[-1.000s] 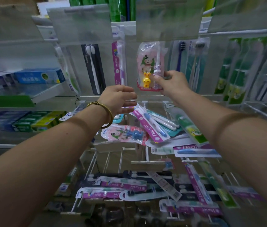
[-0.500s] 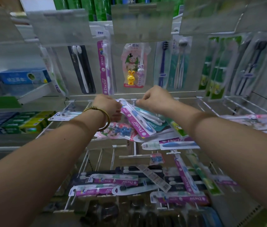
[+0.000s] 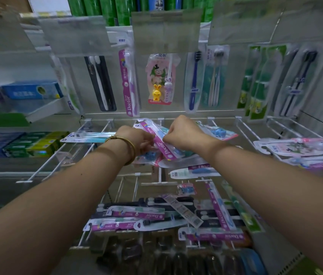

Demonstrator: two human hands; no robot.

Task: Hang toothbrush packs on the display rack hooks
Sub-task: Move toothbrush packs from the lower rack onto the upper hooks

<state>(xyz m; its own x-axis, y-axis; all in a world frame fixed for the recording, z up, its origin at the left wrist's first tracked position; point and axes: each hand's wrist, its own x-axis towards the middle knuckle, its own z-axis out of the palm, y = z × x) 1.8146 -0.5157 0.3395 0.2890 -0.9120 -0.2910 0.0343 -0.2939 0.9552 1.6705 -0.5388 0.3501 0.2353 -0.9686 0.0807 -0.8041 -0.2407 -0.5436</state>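
Observation:
A pink Doctor toothbrush pack (image 3: 161, 144) lies slanted on top of a loose pile of packs on the white wire hooks (image 3: 105, 128) of the middle row. My left hand (image 3: 136, 140), with a gold bangle on its wrist, pinches the pack's left edge. From the right, my right hand (image 3: 182, 133) grips the same pack with curled fingers. Above, a child's pack with a yellow rabbit (image 3: 159, 80) hangs on the top row between a pink Doctor pack (image 3: 128, 84) and a dark blue brush pack (image 3: 194, 80).
More packs lie across the hooks at the right (image 3: 299, 147) and on the lower row (image 3: 156, 215). A teal pack (image 3: 87, 134) rests on the left hooks. Toothpaste boxes (image 3: 29, 143) fill the left shelves. Clear price-tag flaps (image 3: 166, 30) hang above the top row.
My right hand let go of the hanging rabbit pack and dropped to the pile. Both hands closed on the pink Doctor pack. The view shifted so the rack sits lower and more to the left.

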